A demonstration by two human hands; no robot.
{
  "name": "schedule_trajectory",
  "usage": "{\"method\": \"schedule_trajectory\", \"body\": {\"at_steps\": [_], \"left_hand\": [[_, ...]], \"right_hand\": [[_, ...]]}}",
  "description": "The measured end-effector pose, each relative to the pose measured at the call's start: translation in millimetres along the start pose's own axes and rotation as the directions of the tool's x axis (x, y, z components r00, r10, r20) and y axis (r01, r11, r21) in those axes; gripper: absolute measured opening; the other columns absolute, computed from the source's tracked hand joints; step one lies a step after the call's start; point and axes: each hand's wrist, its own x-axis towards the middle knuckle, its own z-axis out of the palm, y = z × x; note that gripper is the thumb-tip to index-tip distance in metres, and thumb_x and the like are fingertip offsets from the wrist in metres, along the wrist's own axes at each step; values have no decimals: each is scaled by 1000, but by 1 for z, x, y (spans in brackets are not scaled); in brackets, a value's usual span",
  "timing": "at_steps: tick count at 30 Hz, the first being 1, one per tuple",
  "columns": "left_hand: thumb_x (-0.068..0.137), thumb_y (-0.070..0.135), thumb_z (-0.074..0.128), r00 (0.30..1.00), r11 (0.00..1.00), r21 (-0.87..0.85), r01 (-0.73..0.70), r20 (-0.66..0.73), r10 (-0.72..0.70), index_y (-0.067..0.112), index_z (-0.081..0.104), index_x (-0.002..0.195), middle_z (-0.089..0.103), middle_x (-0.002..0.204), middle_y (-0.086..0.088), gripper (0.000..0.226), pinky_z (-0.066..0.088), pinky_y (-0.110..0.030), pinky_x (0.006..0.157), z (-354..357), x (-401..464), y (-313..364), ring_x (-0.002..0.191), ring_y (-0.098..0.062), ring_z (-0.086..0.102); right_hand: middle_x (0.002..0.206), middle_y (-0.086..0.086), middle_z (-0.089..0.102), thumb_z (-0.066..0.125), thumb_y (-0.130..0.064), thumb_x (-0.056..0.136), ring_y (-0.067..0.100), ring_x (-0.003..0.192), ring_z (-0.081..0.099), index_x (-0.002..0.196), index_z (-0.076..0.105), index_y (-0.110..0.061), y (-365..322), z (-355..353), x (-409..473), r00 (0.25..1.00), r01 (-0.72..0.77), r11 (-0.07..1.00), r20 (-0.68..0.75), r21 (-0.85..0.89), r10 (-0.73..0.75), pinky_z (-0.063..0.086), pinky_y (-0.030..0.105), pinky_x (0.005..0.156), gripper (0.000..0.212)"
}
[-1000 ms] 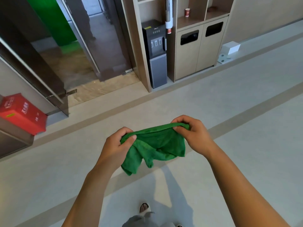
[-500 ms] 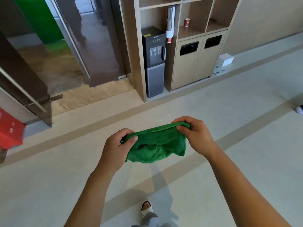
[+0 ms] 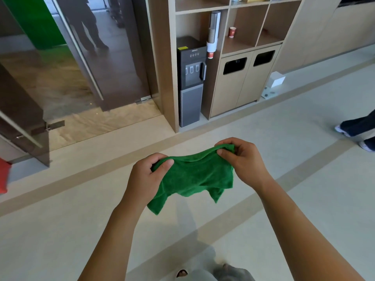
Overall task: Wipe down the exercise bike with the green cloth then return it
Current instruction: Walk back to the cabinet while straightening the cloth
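While the person stands on the pale floor (image 3: 304, 138), there is one green cloth (image 3: 194, 177) in sight and two hands on it. Both bare forearms reach forward from the near edge and angle in toward each other. The left hand (image 3: 146, 179) curls its fingers over the cloth's left top edge, with the thumb pressed on the near face. The right hand (image 3: 243, 159) pinches the right top corner between thumb and curled fingers, and it sits a little farther and higher than the left. The cloth is stretched between the two hands, slack in the middle, and hangs below them in the air above the floor; two loose corners droop, one under the left hand and a smaller one nearer the right.

Farther off, against the wall, I count one dark water dispenser (image 3: 190, 82) standing in a wooden shelf unit (image 3: 168, 57), with one cup holder tube (image 3: 213, 33) just to its right. One red paper cup (image 3: 232, 32) stands on a shelf. Below it are two bin openings (image 3: 235, 65) in the cabinet doors. One white box (image 3: 277, 79) sits on the floor to the right of the cabinet. At far left are glass doors (image 3: 113, 57). Another person's legs (image 3: 359, 126) show at the right edge.
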Motion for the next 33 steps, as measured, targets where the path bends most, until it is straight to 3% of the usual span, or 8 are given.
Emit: {"method": "schedule_trajectory", "body": {"at_steps": [3,6,10,17,23,27,30,33], "left_hand": [[104,38,64,1000,1000,-3,-20,-6,19,23,74,93,72,83,-2,21,55,-45,74,2,23,-2,82,-26,67],[104,41,63,1000,1000,5,-27,-15,27,20,73,93,69,80,-6,26,51,-42,70,6,45,-7,79,-27,64],[104,40,64,1000,999,36,-4,-19,5,24,72,88,57,67,3,24,38,-25,60,18,84,-8,62,-10,50],[99,33,72,995,992,85,91,-54,-87,31,79,93,77,85,6,10,56,-43,78,44,170,5,83,-21,71],[103,23,66,986,978,138,154,-90,-142,41,74,95,75,88,16,21,50,-30,73,68,233,18,82,-3,68],[104,24,63,974,969,155,194,-151,-171,37,73,94,73,84,12,19,56,-44,75,79,263,26,81,-13,67],[104,28,62,968,968,150,201,-182,-173,33,73,93,69,79,10,16,58,-55,78,87,279,32,78,-17,64],[97,38,59,967,973,135,188,-199,-159,32,73,92,68,78,10,16,57,-54,76,94,293,38,77,-17,62]], "right_hand": [[90,1,79,72,-4,99,15,85,75,100,79,-13,3,-1,23,1000,3,1000,12,0,-3,60,24,77,11],[90,2,79,71,-6,100,16,84,76,101,79,-12,10,-6,47,1000,-8,1000,9,5,8,61,24,76,9],[87,1,79,71,-8,100,14,81,76,99,79,-12,21,-19,89,1000,-21,1000,8,22,21,59,21,73,9],[88,7,81,76,-10,97,22,83,80,96,81,-10,40,-56,186,999,-15,994,36,105,11,62,26,72,5],[95,12,80,67,-6,103,27,91,79,103,77,-8,60,-85,269,988,-38,992,153,124,18,63,35,81,10],[102,12,80,61,-2,105,28,98,77,108,77,-11,67,-98,314,977,-34,990,214,134,5,62,39,92,18],[99,8,82,65,-6,104,25,95,79,104,77,-14,70,-104,337,971,-41,981,238,189,-5,63,32,84,15],[97,5,83,70,-12,102,22,92,80,102,80,-18,70,-109,356,975,-52,973,221,226,1,63,26,77,11]]}}
